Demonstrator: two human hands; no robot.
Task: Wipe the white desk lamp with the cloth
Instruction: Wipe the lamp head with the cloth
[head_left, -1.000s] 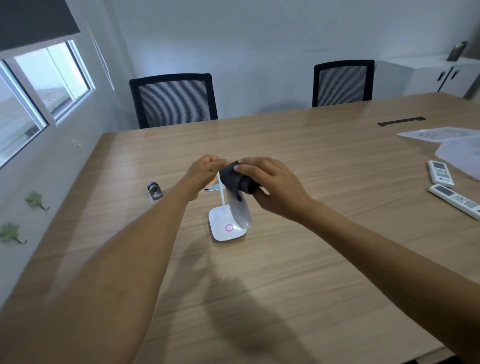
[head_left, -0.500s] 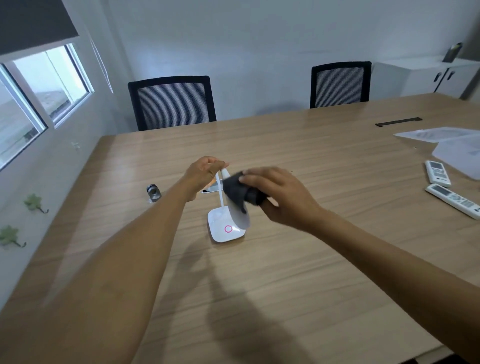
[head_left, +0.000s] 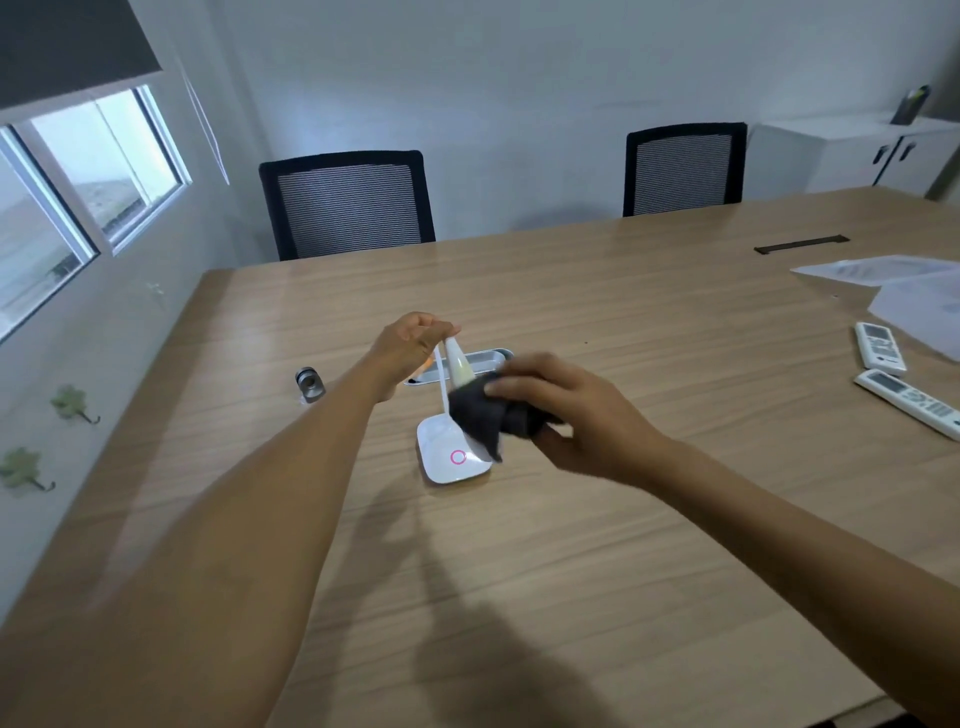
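Note:
The white desk lamp (head_left: 451, 457) stands mid-table on a square base with a pink ring, a thin stem rising from it. My left hand (head_left: 410, 343) pinches the top joint where the lamp head folds down. My right hand (head_left: 566, 415) grips a dark cloth (head_left: 485, 415) wrapped around the lower part of the lamp head, just above the base. The head's upper part shows pale between the two hands; its lower part is hidden by the cloth.
A metal tray (head_left: 480, 358) lies just behind the lamp. A small grey cylinder (head_left: 310, 384) sits to the left. Two white remotes (head_left: 880, 348) (head_left: 909, 400) and papers (head_left: 883, 270) lie at the right. Two black chairs (head_left: 348, 202) stand at the wooden table's (head_left: 571, 571) far edge.
My right hand has slid the cloth down along the lamp head, from near the top joint toward the base. My left hand has stayed on the top joint.

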